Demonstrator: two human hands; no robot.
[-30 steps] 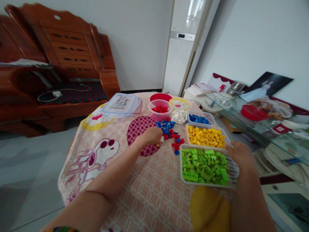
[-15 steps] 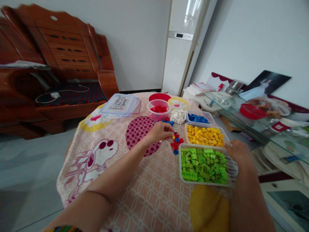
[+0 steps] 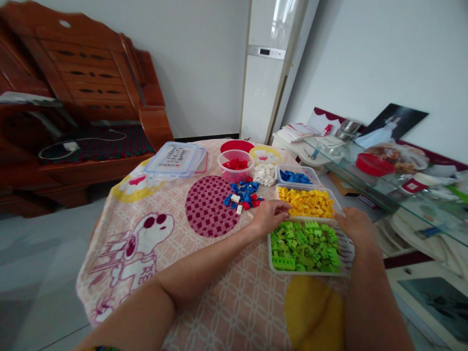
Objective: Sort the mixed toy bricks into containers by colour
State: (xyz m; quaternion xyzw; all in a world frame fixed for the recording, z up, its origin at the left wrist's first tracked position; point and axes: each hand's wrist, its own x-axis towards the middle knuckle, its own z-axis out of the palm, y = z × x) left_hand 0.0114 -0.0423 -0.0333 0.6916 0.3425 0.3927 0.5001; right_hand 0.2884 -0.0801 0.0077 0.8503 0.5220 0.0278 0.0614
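Observation:
My left hand [image 3: 269,217] is at the left edge of the clear box of yellow bricks [image 3: 307,203], its fingers closed together; what they hold, if anything, is hidden. At the box's right end, my right hand [image 3: 357,227] is closed on the rim. Nearest me stands a larger clear box of green bricks [image 3: 306,247], touching the yellow one. Loose blue bricks [image 3: 239,189] lie on the cloth beyond my left hand, mixed with red bricks [image 3: 252,201] and a few white bricks [image 3: 235,198].
Behind are a round tub of red bricks [image 3: 236,165], a white brick pile [image 3: 265,174] and a box of blue bricks [image 3: 295,177]. Stacked lids [image 3: 175,158] lie at the far left of the cloth-covered table [image 3: 219,287]. A cluttered glass shelf [image 3: 395,195] borders the right.
My left hand has moved right, from the loose bricks to the edge of the yellow box. The blue, red and white bricks it covered now show. My right hand stays at the box.

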